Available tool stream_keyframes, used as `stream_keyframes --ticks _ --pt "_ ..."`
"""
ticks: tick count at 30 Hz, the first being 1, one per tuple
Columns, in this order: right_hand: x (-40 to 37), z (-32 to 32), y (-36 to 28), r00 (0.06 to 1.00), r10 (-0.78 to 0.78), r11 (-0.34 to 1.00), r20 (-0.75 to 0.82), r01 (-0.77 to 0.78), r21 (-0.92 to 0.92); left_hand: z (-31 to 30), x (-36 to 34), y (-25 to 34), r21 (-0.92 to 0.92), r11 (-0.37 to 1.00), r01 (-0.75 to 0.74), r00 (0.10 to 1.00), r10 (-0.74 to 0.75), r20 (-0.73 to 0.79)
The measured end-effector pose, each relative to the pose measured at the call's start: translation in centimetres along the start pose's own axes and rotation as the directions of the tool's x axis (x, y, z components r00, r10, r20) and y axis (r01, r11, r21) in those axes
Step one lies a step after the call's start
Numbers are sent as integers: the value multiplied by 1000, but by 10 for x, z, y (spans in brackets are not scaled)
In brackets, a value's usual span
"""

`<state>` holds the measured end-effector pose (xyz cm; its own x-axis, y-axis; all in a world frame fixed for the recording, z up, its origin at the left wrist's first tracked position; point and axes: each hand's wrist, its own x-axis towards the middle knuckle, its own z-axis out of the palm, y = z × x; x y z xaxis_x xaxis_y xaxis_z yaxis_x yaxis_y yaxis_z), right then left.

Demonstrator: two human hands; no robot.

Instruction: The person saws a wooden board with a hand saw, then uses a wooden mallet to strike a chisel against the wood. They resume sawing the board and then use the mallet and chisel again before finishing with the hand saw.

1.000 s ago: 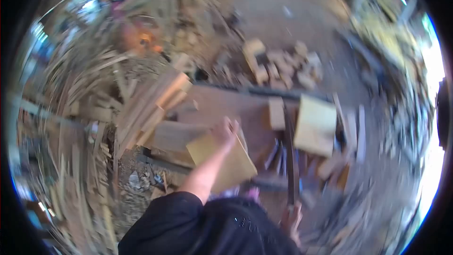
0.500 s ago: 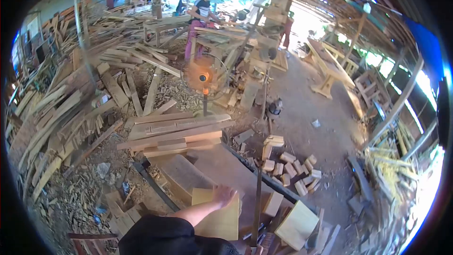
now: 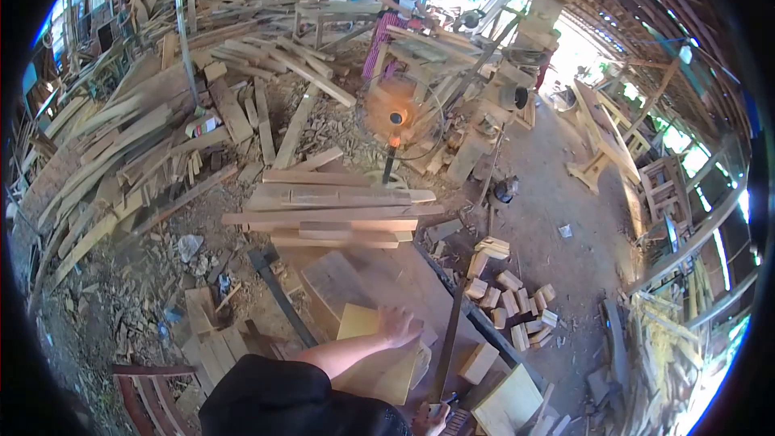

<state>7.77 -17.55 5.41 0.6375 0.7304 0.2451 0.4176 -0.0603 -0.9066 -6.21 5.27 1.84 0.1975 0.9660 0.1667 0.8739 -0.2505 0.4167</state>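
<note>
My left hand (image 3: 397,327) lies on a pale, squared board (image 3: 379,375), its fingers stretched over the board's right side. A black sleeve covers that arm and hides the board's near left part. At the bottom of the view my right hand (image 3: 430,418) is closed around the near end of a long, dark tool that looks like a handsaw (image 3: 449,347). Its blade points away from me, just right of the pale board. A wider grey-brown board (image 3: 337,281) lies beyond my left hand. To the right of the blade are a wooden block (image 3: 479,363) and another pale board (image 3: 507,400).
Long planks (image 3: 339,198) are stacked ahead, before an orange fan (image 3: 397,117). Short offcuts (image 3: 517,307) lie on the floor at right. A dark bar (image 3: 282,299) runs along the left. A person (image 3: 400,8) stands at a far bench; lumber piles (image 3: 121,161) fill the left.
The view has turned left and tilted slightly, shifting the scene rightward. My left hand stays on the pale board. More of my right hand shows, and the blade leans more to the right.
</note>
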Motion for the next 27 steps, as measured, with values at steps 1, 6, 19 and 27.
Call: stream_keyframes --ticks 1,6,19,27 --pt "-2 -5 -12 1000 1 1000 -19 -1 -7 0 -1 2 17 1000 7 999 -7 -41" --pt "6 -23 53 933 249 942 262 -170 -290 36 0 -4 -78 993 84 996 -83 22" --pt "-23 -55 47 926 77 961 370 29 -274 37 -103 4 -34 999 5 998 -7 -66" --pt "-24 -68 65 914 212 929 346 -78 -363 31 -141 25 -226 817 -530 776 575 261"
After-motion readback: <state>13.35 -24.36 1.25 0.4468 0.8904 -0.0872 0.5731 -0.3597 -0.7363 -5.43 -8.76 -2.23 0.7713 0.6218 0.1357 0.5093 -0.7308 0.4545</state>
